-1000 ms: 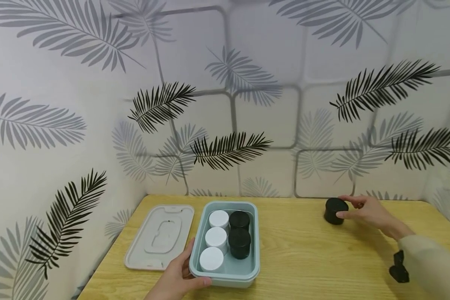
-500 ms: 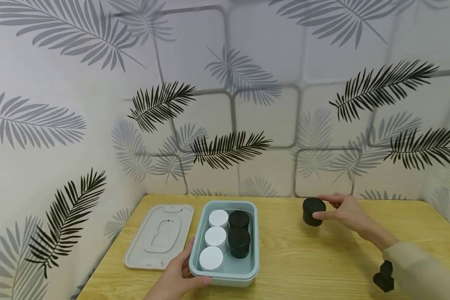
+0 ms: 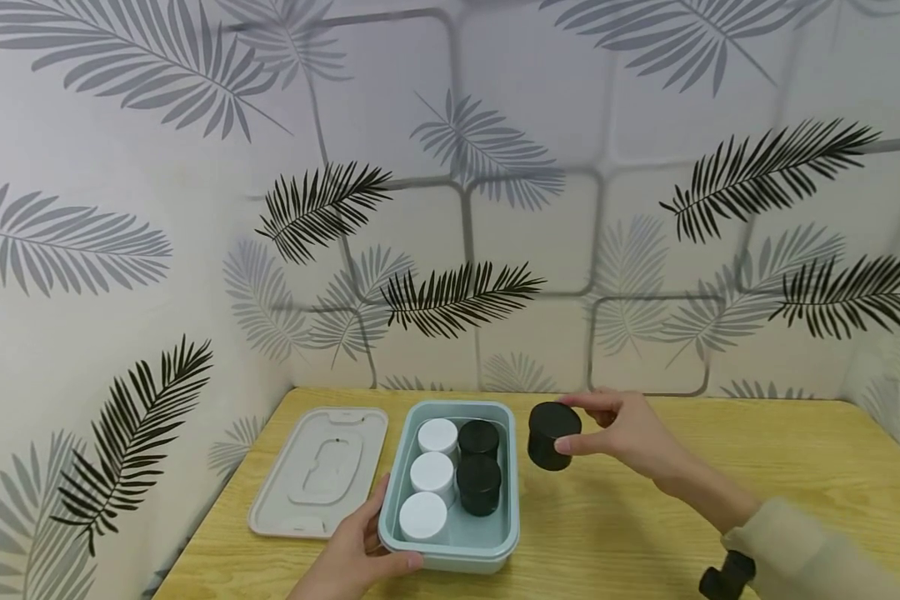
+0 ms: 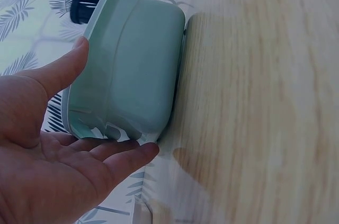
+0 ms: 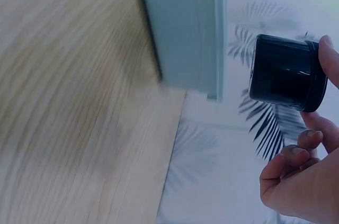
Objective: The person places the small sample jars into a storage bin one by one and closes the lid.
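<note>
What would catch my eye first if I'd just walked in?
Probably the black jar pinched in the right hand, held above the table beside the pale blue tub. Inside that tub stand three white jars on the left and two black ones on the right, with the left hand gripping its near left corner. Behind, dark palm leaves pattern the pale wall.

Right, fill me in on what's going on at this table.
A person's right hand pinches a black jar in the air, just to the right of a light blue box. The left hand grips the box at its near left corner. Inside it, three white jars stand in a row on the left, with two other black jars on the right. A pale lid lies on the table, left of the box.
</note>
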`<state>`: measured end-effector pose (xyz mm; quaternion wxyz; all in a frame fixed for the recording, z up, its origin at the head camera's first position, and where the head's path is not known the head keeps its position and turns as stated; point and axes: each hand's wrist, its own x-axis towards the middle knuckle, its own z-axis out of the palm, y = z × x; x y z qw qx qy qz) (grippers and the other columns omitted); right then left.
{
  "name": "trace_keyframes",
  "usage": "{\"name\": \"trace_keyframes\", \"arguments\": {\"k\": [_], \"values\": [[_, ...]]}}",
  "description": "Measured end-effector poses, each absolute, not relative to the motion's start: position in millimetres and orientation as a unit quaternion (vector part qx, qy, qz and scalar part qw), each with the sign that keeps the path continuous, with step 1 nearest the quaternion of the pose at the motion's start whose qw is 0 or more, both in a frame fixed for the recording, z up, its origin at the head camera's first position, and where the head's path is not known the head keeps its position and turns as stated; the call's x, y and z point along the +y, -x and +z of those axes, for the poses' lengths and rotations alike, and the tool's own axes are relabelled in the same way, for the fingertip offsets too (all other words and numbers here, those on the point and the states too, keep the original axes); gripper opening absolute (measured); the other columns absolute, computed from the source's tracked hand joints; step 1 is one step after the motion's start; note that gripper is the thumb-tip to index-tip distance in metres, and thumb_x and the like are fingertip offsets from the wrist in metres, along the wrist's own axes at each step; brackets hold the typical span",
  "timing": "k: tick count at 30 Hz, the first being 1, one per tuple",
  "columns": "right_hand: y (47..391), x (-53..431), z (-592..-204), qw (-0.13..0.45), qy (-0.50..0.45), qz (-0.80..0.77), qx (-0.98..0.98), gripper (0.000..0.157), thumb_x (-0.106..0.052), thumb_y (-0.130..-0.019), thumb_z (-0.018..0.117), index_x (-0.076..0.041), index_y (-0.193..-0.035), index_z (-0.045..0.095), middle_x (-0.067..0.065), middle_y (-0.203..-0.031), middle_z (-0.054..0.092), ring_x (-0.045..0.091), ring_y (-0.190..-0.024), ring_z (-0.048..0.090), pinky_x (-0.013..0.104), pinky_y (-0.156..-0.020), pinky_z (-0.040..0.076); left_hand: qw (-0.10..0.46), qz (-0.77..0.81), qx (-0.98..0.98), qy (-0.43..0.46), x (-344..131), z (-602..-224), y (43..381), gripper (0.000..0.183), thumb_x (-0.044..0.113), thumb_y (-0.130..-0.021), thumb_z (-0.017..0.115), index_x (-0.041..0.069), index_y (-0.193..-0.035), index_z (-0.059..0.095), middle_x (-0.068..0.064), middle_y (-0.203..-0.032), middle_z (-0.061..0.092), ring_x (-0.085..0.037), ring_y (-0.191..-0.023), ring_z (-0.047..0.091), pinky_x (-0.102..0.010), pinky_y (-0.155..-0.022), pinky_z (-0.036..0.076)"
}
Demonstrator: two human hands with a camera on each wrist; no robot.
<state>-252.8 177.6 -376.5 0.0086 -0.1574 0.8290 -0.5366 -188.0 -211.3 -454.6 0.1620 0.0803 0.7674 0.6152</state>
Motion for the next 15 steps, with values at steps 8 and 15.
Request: {"name": "trace_keyframes", "arguments": {"k": [8,15], "values": [[234.1,133.7,-372.1,0.016,0.173,-0.554,0.814,0.055,-0.025,-0.074,0.098,-0.014,-0.124,0.08,0.003,-0.087,0.044,0.021,-0.085,0.035,0.034,-0.071,0.03,0.159,0.615,0.768,-0.079,-210.1,-452.4,187.6,0.115,0.027,-0.091,0.088,0.003,-0.169,0.007,-0.031,-0.166,0.029,-0.03,-0.134,0.056,-0.039,-0.104,0.053],[225.6,107.7,-384.9,0.027,0.187,-0.56,0.807,0.06,-0.021,-0.071,0.1,-0.011,-0.126,0.079,0.003,-0.084,0.045,0.021,-0.087,0.036,0.03,-0.073,0.032,0.157,0.618,0.765,-0.084,-210.0,-450.9,186.7,0.116,0.026,-0.09,0.088,0.002,-0.169,0.008,-0.031,-0.165,0.03,-0.03,-0.132,0.058,-0.037,-0.103,0.053]]}}
